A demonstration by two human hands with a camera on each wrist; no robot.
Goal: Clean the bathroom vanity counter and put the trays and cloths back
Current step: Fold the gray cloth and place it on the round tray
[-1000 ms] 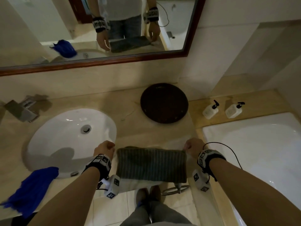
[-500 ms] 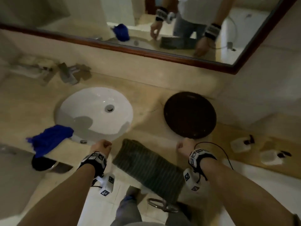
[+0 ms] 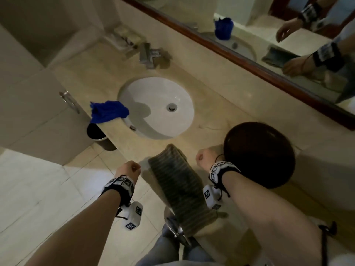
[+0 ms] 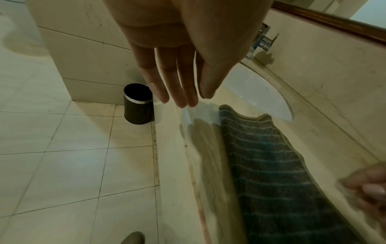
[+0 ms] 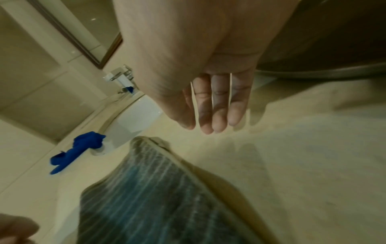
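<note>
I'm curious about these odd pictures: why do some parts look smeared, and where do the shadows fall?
Head view: dim light, a dark shadow across the white sink. Left wrist view: the left hand is fairly sharp, the striped towel streaked. Right wrist view: the right hand and counter are blurred; finger shadows fall there.

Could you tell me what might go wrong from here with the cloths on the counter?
1. The grey striped cloth hangs over the counter's front edge, neither hand holding it; it could slide off.
2. The crumpled blue cloth sits at the counter's corner above the dark round bin; a nudge might drop it in.
</note>
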